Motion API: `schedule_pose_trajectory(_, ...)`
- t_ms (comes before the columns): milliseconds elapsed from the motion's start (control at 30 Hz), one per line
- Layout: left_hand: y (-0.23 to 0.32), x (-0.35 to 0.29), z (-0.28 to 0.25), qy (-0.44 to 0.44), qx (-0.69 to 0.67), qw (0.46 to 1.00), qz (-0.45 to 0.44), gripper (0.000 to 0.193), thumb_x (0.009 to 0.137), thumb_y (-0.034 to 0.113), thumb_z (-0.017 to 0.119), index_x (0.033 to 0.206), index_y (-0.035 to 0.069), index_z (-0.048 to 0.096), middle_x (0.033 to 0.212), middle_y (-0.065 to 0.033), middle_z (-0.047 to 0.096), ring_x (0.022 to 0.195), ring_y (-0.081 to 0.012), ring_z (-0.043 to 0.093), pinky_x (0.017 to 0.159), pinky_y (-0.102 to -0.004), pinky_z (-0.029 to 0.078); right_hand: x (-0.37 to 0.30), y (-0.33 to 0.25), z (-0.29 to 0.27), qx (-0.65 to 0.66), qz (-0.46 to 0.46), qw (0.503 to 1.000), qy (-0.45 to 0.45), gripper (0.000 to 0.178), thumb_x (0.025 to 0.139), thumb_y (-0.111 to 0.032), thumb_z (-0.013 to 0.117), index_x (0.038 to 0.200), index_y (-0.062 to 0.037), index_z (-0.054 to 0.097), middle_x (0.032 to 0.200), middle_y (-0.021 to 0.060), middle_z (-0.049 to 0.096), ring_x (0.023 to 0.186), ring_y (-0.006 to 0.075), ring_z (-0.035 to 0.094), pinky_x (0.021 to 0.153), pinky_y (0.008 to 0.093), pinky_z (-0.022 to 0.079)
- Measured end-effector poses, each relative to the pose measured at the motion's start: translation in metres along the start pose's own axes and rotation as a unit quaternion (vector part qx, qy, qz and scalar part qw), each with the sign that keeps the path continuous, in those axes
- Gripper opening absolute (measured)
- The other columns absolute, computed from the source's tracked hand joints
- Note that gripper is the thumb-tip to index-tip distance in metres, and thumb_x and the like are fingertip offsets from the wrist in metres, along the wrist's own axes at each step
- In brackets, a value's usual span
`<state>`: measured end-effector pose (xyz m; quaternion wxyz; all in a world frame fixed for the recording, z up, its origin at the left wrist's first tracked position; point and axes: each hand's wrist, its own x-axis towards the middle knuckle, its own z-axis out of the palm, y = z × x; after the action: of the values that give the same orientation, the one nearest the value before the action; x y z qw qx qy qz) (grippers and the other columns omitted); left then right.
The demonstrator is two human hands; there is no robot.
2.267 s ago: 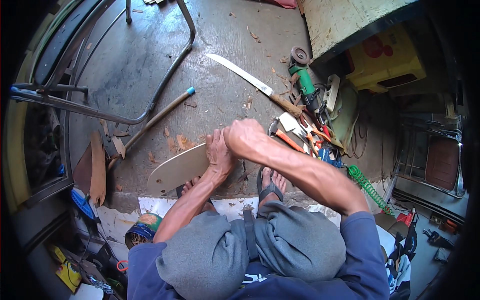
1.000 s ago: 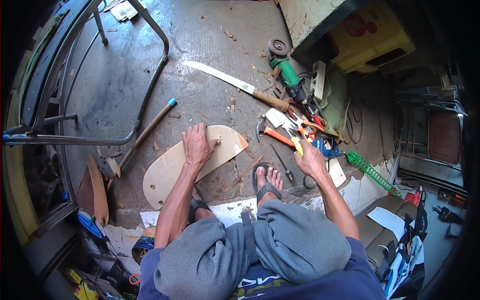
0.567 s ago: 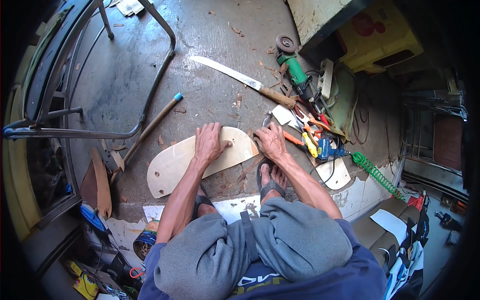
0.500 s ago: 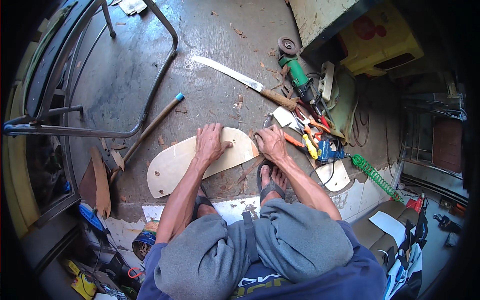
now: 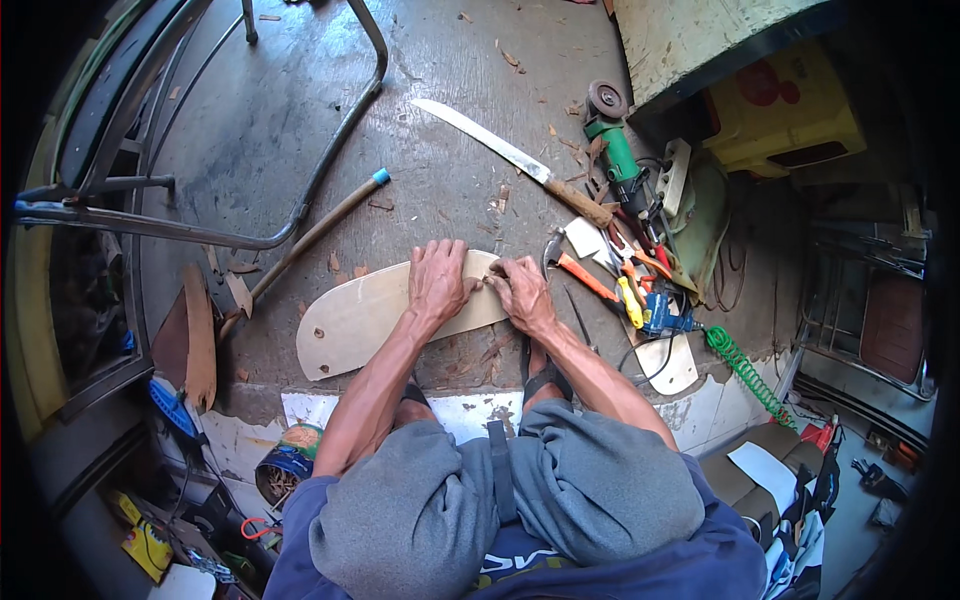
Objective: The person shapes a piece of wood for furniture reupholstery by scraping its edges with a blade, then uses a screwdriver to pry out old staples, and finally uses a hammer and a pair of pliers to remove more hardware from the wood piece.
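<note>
A pale, flat board (image 5: 365,318) with rounded ends and small holes lies on the floor before my feet. My left hand (image 5: 438,285) rests across it, fingers over the far edge and thumb bent inward, holding it. At the board's right end my right hand (image 5: 522,293) is closed in a pinch, its fingertips close to my left thumb. What those fingers hold, if anything, is too small to make out. A hammer (image 5: 585,276) with an orange handle lies just right of that hand. A thin dark pointed rod (image 5: 578,315) lies beside my right forearm.
A long knife (image 5: 480,138) lies beyond the board, near a green angle grinder (image 5: 618,150). Pliers (image 5: 640,255), a yellow-handled tool (image 5: 630,302) and a blue air tool (image 5: 665,315) with a green coiled hose (image 5: 750,375) lie right. A metal frame (image 5: 340,150) stands left.
My right hand has moved left from beside the board onto its right end, fingers now pinched. My left thumb has drawn in toward it. The view has shifted slightly.
</note>
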<state>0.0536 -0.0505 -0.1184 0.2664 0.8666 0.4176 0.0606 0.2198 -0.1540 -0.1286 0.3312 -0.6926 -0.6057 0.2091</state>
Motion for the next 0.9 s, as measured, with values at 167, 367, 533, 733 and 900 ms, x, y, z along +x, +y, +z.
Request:
schedule_pose_trajectory(167,0.0,0.0,0.002,-0.004,0.003,1.0,-0.003,0.062,0.073,0.039,0.09,0.119,0.007,0.062,0.113,-0.0118,0.065,0.111,-0.0322,0.059,0.096,-0.0472,0.041,-0.001,-0.001,0.004,-0.062,-0.015,0.998,-0.008,0.014,0.09,-0.013,0.076,0.101,-0.0061,0.071,0.093,0.0115,0.066,0.095,0.0318,0.06,0.088,0.0427,0.049)
schedule_pose_trajectory(367,-0.001,0.002,0.001,-0.027,-0.004,1.0,0.0,0.062,0.074,0.038,0.09,0.12,0.007,0.061,0.114,-0.0126,0.064,0.112,-0.0321,0.058,0.098,-0.0475,0.04,0.002,0.004,0.005,-0.039,0.043,0.998,-0.007,0.018,0.089,-0.018,0.077,0.099,-0.0053,0.07,0.097,0.0148,0.061,0.097,0.0345,0.058,0.088,0.0456,0.049)
schedule_pose_trajectory(533,-0.009,0.002,0.005,-0.02,-0.01,1.0,-0.006,0.063,0.075,0.034,0.089,0.123,0.005,0.06,0.118,-0.0148,0.061,0.114,-0.0337,0.055,0.098,-0.048,0.041,0.009,0.009,0.013,-0.062,0.073,0.995,-0.033,0.021,0.089,-0.021,0.077,0.095,-0.0039,0.066,0.098,0.0155,0.062,0.097,0.0362,0.06,0.087,0.0477,0.05)
schedule_pose_trajectory(733,-0.009,-0.017,0.025,0.078,0.019,0.996,0.043,0.058,0.079,0.032,0.085,0.132,0.019,0.066,0.135,-0.0133,0.056,0.135,-0.0362,0.046,0.12,-0.057,0.028,0.016,0.018,0.02,-0.066,0.096,0.991,-0.061,0.025,0.089,-0.027,0.076,0.093,-0.0045,0.067,0.093,0.0148,0.064,0.094,0.0365,0.061,0.086,0.0477,0.05)
schedule_pose_trajectory(900,-0.022,-0.039,0.055,0.107,-0.007,0.992,0.073,0.038,0.089,0.037,0.076,0.121,0.017,0.072,0.139,-0.0125,0.058,0.14,-0.0348,0.047,0.122,-0.059,0.026,0.017,0.021,0.013,-0.037,0.074,0.993,-0.079,0.024,0.096,-0.028,0.07,0.097,-0.0041,0.069,0.093,0.0166,0.066,0.092,0.0358,0.064,0.086,0.0468,0.05)
